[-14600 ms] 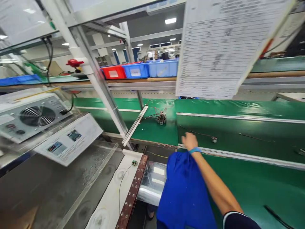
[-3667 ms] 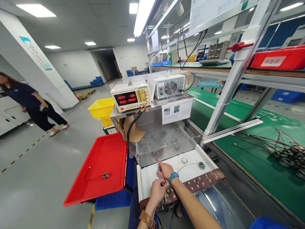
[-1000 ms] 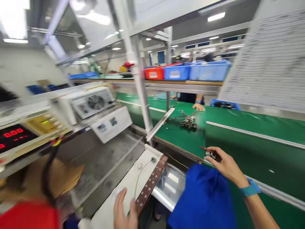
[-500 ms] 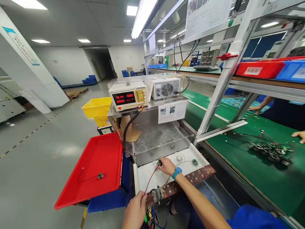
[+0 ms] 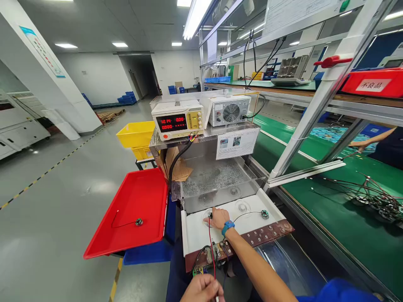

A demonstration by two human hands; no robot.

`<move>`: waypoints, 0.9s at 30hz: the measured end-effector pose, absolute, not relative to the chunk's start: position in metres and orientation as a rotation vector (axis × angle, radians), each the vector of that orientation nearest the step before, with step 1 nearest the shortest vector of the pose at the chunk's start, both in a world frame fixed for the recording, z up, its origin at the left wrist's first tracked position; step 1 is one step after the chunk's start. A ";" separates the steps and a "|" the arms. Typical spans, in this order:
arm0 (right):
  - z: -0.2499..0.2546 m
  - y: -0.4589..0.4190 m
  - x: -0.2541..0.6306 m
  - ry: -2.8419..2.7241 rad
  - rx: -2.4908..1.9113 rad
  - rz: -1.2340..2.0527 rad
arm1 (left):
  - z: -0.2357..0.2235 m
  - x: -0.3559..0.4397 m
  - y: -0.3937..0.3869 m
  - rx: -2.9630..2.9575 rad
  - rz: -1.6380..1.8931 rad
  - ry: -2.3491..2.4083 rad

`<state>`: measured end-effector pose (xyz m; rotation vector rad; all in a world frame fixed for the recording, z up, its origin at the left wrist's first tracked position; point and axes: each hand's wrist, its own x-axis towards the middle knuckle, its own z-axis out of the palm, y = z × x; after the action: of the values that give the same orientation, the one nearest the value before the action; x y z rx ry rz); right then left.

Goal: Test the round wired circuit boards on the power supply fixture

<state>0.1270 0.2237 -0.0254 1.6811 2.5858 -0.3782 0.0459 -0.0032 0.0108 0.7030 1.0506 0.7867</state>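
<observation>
My right hand point(image 5: 219, 218), with a blue watch on its wrist, pinches a small round circuit board point(image 5: 210, 215) over the left part of the white tray point(image 5: 197, 241). From that board a red wire point(image 5: 210, 239) runs down toward me. Its lower end sits between the fingers of my left hand point(image 5: 201, 288), where a small pale tip shows. A second round board point(image 5: 265, 214) with a dark wire lies at the tray's right. Along the tray's front edge runs a brown strip point(image 5: 261, 233) with metal studs, clips and cables.
A red tray point(image 5: 146, 188) at left holds another wired board point(image 5: 139, 222). Behind the work tray stand a power supply point(image 5: 178, 121) with red digits and a fan-cooled unit point(image 5: 231, 111). At right, a pile of wired boards point(image 5: 378, 203) lies on the green bench point(image 5: 321, 222), near another person's arm point(image 5: 374, 140).
My left hand has moved down and right, drawing the red wire nearer to vertical. My right hand stays at the tray's left with the board. The view has shifted slightly left.
</observation>
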 end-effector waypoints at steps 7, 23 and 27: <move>-0.035 0.223 0.137 2.717 1.575 -0.448 | 0.039 0.055 0.060 0.737 1.091 1.211; -0.044 0.233 0.138 2.654 1.533 -0.597 | -0.008 0.055 0.114 1.259 1.015 1.603; -0.048 0.234 0.138 2.655 1.538 -0.617 | -0.013 0.057 0.114 1.323 0.936 1.642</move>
<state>0.1383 0.2340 -0.0477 1.5381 2.6553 -0.6166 0.0574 0.1141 -0.0125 1.3229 1.6417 0.9355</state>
